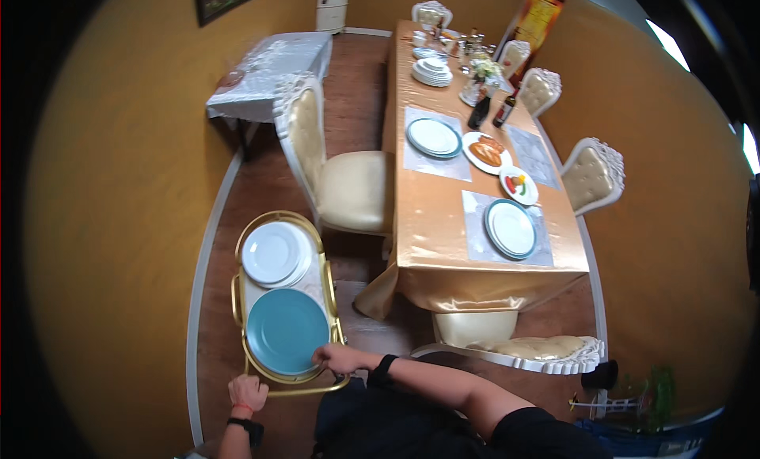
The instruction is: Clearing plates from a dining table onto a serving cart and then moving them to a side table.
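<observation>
My left hand (248,392) is closed around the left corner of the push handle (303,392) of a gold-framed serving trolley (323,260). My right hand (341,358) is at the trolley's near right corner, fingers curled over the right rim of a large teal plate (288,328). Whether it grips that plate or the gold rail under the hand cannot be made out. The teal plate lies on the near half of the trolley top. Beyond it is a stack of white plates (272,254).
A dining table (430,239) with gold cloth stands right of the trolley, bearing place settings (512,227), food plates (487,153) and bottles (504,112). A tufted chair (356,189) sits ahead, another (522,346) at the near end. A wall (119,221) runs along the left.
</observation>
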The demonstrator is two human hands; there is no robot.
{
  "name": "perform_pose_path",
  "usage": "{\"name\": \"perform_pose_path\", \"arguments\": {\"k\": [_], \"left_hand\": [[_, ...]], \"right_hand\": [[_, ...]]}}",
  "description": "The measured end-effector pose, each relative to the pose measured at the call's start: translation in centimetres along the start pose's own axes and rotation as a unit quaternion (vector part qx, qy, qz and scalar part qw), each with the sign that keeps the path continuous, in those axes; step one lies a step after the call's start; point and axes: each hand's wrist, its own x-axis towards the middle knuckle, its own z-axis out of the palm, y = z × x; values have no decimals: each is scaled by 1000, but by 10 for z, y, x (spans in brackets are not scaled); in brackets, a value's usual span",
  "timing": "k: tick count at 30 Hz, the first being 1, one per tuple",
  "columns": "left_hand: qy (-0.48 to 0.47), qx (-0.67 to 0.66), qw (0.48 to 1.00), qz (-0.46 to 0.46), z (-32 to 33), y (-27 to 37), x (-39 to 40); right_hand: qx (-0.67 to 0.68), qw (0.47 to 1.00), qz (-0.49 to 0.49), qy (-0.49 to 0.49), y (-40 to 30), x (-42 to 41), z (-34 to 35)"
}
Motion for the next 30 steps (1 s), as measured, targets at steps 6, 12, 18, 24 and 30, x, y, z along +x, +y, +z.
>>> {"name": "perform_pose_path", "arguments": {"k": [6, 12, 18, 24, 30], "left_hand": [[-84, -165, 979, -80, -26, 41, 47], [51, -210, 974, 67, -51, 183, 167], [-25, -389, 908, 153, -40, 394, 283], [-218, -424, 865, 156, 63, 595, 374], [-238, -381, 884, 126, 138, 721, 439]], "right_hand": [[96, 961, 40, 255, 28, -80, -151], [90, 888, 121, 433, 114, -155, -256], [-15, 770, 249, 587, 240, -241, -342], [-66, 607, 379, 695, 342, -361, -405], [13, 645, 339, 685, 398, -395, -431]]}}
